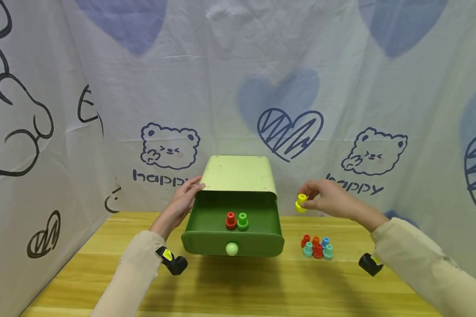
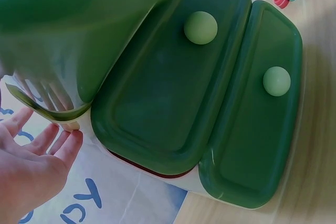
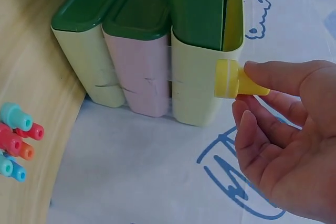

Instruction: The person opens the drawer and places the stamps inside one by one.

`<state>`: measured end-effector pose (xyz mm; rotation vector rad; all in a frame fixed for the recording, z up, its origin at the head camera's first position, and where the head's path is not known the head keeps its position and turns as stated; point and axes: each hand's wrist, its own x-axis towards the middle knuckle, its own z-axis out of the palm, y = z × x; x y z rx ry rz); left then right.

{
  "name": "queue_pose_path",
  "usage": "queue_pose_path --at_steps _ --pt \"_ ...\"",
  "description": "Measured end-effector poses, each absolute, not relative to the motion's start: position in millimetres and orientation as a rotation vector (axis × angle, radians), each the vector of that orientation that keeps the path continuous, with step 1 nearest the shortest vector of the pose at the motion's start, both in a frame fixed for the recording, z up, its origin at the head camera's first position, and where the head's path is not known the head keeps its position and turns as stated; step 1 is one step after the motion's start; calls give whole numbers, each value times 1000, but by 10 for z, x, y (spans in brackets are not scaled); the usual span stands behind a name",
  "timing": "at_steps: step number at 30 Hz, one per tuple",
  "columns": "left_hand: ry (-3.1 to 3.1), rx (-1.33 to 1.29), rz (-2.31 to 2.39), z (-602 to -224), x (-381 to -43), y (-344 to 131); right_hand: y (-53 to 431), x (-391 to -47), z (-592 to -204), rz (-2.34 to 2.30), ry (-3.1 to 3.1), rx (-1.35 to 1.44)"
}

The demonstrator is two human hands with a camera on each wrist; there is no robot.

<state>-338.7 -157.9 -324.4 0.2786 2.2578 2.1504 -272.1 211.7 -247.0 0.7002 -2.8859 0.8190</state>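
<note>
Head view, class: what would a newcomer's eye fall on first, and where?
The open green drawer stands out first, in the middle, holding a red peg and a green peg. Next comes the yellow peg in the right hand's grip, to the drawer's right. Below that, coloured pegs cluster on the table.

Beyond the wood-grained desk (image 1: 115,259) hangs a white cloth (image 1: 210,92), printed with a left bear (image 1: 170,147), a right bear (image 1: 374,152) and a scribbled heart (image 1: 290,134) between them. Farther left, a small hatched heart (image 1: 44,237) shows in black.
</note>
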Motion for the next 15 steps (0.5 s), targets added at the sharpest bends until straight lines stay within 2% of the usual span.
queue_pose_path --at_steps 15 --pt "2269 258 2149 -3241 -3373 -1577 1993 -2804 -2222 706 -2960 847"
